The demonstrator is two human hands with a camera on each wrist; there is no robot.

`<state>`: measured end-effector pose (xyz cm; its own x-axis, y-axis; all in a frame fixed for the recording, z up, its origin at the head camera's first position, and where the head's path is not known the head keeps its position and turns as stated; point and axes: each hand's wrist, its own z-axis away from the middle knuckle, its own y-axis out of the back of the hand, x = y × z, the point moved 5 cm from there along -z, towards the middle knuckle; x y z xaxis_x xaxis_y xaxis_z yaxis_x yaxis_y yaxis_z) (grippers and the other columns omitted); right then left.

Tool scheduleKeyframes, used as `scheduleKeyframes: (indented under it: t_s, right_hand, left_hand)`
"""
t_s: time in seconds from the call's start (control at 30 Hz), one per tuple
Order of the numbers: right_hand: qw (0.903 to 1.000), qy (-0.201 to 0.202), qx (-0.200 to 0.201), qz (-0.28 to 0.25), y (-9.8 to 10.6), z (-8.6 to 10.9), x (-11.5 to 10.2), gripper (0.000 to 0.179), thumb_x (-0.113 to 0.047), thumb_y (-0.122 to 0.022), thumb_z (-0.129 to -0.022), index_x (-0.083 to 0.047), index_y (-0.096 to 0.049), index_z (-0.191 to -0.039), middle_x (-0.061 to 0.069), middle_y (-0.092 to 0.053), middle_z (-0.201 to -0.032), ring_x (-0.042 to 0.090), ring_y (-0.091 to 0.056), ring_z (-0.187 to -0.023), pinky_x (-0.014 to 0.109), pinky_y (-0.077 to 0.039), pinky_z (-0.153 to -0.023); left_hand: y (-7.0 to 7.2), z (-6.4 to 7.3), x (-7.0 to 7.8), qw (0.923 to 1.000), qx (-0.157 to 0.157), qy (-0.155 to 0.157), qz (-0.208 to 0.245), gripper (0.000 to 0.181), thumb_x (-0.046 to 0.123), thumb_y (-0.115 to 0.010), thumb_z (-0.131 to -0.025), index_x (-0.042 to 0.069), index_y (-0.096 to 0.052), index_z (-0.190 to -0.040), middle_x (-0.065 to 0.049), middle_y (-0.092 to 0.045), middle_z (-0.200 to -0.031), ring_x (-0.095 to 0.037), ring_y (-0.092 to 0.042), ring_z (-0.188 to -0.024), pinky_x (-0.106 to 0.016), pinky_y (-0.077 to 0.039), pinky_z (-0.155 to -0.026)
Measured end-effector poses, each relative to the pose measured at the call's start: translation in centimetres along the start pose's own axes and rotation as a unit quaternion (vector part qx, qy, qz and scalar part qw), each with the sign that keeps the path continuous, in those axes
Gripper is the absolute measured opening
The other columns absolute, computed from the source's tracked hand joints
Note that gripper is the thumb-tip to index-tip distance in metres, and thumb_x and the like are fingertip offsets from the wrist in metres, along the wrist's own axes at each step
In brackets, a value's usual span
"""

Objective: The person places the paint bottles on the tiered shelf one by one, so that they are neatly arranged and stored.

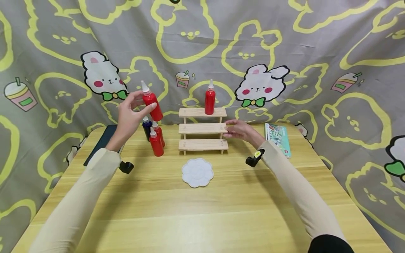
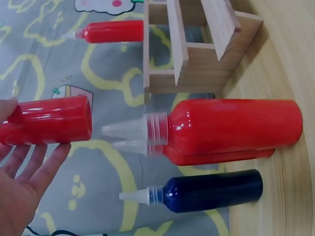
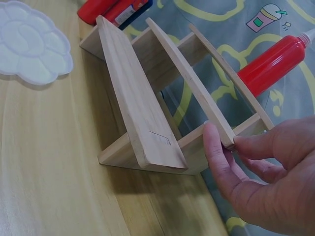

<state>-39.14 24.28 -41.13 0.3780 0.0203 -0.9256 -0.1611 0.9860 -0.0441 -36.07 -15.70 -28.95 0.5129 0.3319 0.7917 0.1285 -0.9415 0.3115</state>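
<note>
My left hand [image 1: 130,110] grips a red squeeze bottle [image 1: 153,105] with a white nozzle, held tilted in the air above the table. Below it stand two more red bottles [image 1: 156,143] and a dark blue bottle [image 1: 147,128], close together. A three-step wooden rack [image 1: 202,128] is at the middle back, with one red bottle [image 1: 210,100] upright on the right of its top step. At the rack's right side, my right hand [image 1: 242,130] pinches the end of the middle step [image 3: 197,88] between thumb and fingers.
A white flower-shaped palette [image 1: 197,173] lies in front of the rack. Toward the right back is a book [image 1: 278,138] with a green cover; a dark flat object [image 1: 102,142] lies at the left, partly behind my left arm. A patterned curtain [image 1: 202,45] hangs behind the table.
</note>
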Motion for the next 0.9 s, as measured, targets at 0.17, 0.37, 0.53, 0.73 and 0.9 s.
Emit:
scheduleKeyframes:
  t_s: [0.17, 0.37, 0.53, 0.73, 0.9]
  right_hand:
    - [0.9999, 0.007, -0.009, -0.004, -0.2, 0.1, 0.1, 0.059, 0.007, -0.047, -0.106, 0.004, -0.026, -0.161, 0.015, -0.05, -0.118, 0.018, -0.067, -0.085, 0.026, -0.061, -0.09]
    - [1.0, 0.002, -0.002, -0.001, -0.2, 0.2, -0.1, 0.058, 0.006, -0.047, -0.106, 0.003, -0.027, -0.161, 0.013, -0.049, -0.118, 0.018, -0.066, -0.088, 0.028, -0.059, -0.096]
    - [1.0, 0.003, -0.001, 0.005, -0.1, 0.3, 0.0, 0.058, 0.006, -0.048, -0.106, 0.002, -0.029, -0.161, 0.013, -0.05, -0.118, 0.019, -0.066, -0.091, 0.029, -0.058, -0.098]
    - [1.0, 0.003, 0.0, 0.005, 0.0, 0.3, 0.1, 0.057, 0.006, -0.048, -0.106, 0.003, -0.029, -0.16, 0.013, -0.05, -0.116, 0.019, -0.067, -0.088, 0.027, -0.06, -0.093]
    - [1.0, 0.005, -0.004, 0.003, 0.0, 0.2, 0.0, 0.058, 0.006, -0.048, -0.106, 0.003, -0.028, -0.16, 0.014, -0.051, -0.117, 0.019, -0.067, -0.088, 0.027, -0.061, -0.092]
  left_hand:
    - [-0.5, -0.3, 0.2, 0.9999, -0.006, 0.002, -0.01, 0.053, 0.025, -0.078, -0.096, 0.015, -0.059, -0.144, -0.008, -0.065, -0.139, -0.02, -0.063, -0.121, -0.018, -0.055, -0.09]
    - [-1.1, -0.5, 0.4, 0.9998, -0.017, -0.007, -0.003, 0.053, 0.024, -0.079, -0.096, 0.014, -0.06, -0.144, -0.008, -0.065, -0.139, -0.022, -0.064, -0.121, -0.019, -0.056, -0.091]
    - [-1.8, -0.6, 0.4, 0.9997, -0.022, -0.01, -0.001, 0.052, 0.025, -0.078, -0.096, 0.013, -0.06, -0.143, -0.008, -0.065, -0.138, -0.023, -0.064, -0.122, -0.029, -0.057, -0.1]
    - [-2.4, -0.7, 0.3, 0.9995, -0.031, -0.01, 0.003, 0.053, 0.023, -0.078, -0.096, 0.012, -0.059, -0.144, -0.007, -0.064, -0.139, -0.024, -0.064, -0.122, -0.045, -0.054, -0.107]
    - [-2.7, -0.9, 0.2, 0.9994, -0.032, -0.01, 0.007, 0.052, 0.024, -0.079, -0.096, 0.012, -0.06, -0.143, -0.007, -0.065, -0.139, -0.024, -0.064, -0.123, -0.049, -0.053, -0.108]
